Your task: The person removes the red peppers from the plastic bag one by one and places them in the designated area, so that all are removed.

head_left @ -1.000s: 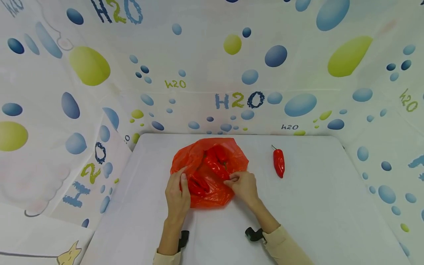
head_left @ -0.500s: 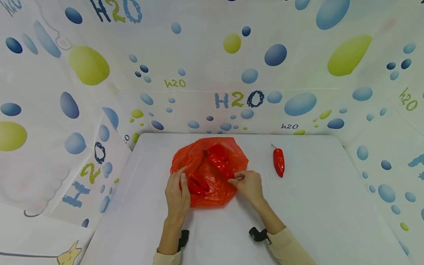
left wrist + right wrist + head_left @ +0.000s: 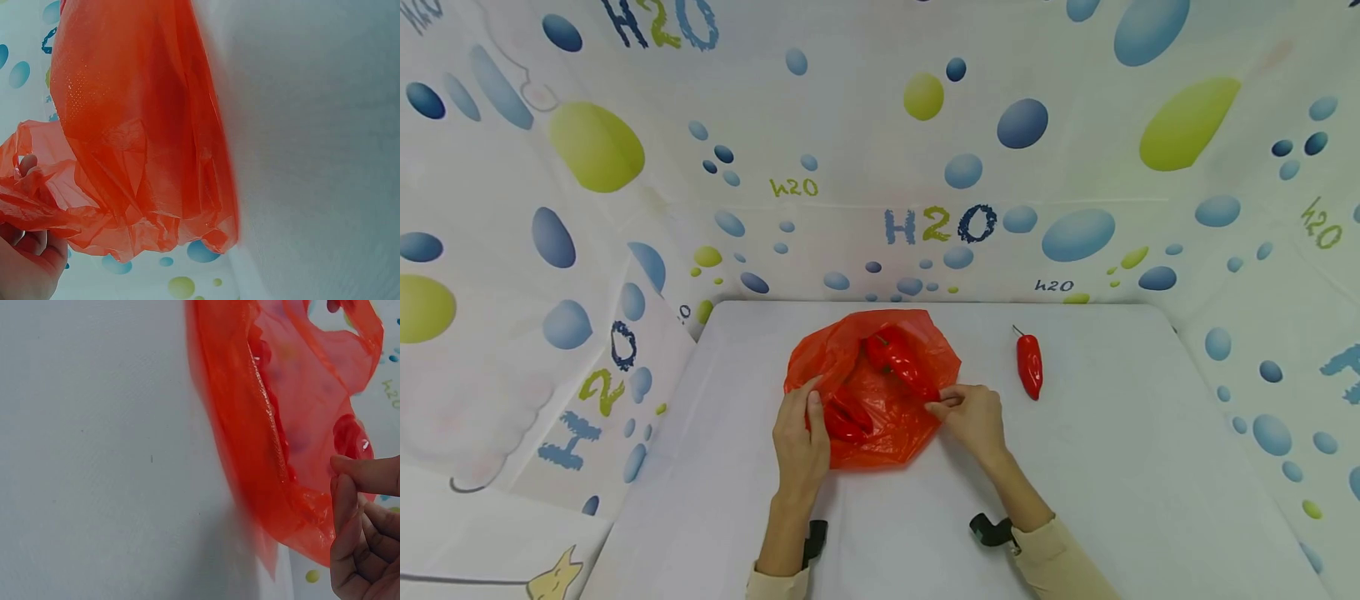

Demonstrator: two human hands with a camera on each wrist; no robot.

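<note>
An orange-red plastic bag [image 3: 823, 350] lies with its mouth spread, several shiny red peppers inside. At its left side my left hand [image 3: 802, 442] holds the rim, fingers behind the film and thumb toward the opening. The left wrist view shows that hand [image 3: 31, 269] gripping crumpled plastic [image 3: 37, 200]. My right hand [image 3: 973, 421], at the bag's right edge, pinches the tip of a long red pepper [image 3: 910, 367] between thumb and finger. That pepper's tip [image 3: 353, 434] shows by the fingertips in the right wrist view. Another red pepper [image 3: 847, 417] sits near my left hand, partly behind plastic.
A single red pepper [image 3: 1030, 367] with a thin stem lies on the white table [image 3: 1120, 467], right of the bag. A white sheet [image 3: 850, 125] printed with blue and green drops and "H2O" stands behind the table and along both sides.
My right hand has shifted rightward, drawing the pinched pepper toward the bag's right edge and turning its stem end more into view. The left hand has stayed on the rim.
</note>
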